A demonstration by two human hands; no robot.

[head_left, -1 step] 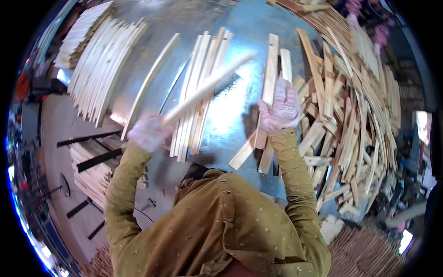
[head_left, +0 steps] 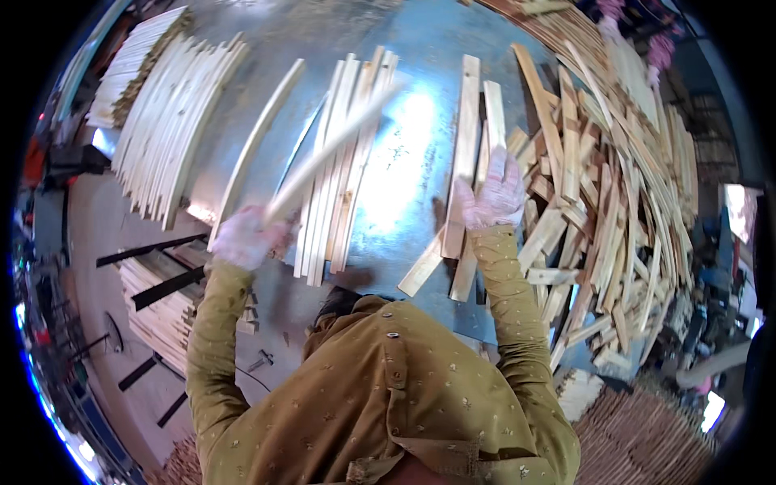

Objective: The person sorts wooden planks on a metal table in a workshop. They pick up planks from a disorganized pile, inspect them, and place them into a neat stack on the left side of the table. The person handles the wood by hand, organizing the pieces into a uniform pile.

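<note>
My left hand, in a pale pinkish work glove, is closed round the near end of a long wooden strip. That strip slants up to the right above the metal table and is blurred by motion. Below it lies a row of several pale wooden strips, side by side. My right hand, gloved alike, has its fingers stretched upward and the thumb apart. It lies over a shorter strip; whether it presses on it I cannot tell. Just left of the thumb is a longer plank.
A jumbled heap of wooden pieces covers the table's right side. At the far left, strips lie in a neat row, with a lone curved-looking strip nearer. A stack of wood with dark bars stands lower left.
The strip in my left hand has swung slightly left, its far end shifting left, and that hand has moved a little left. My right hand stays over the strips, its fingers more upright.
</note>
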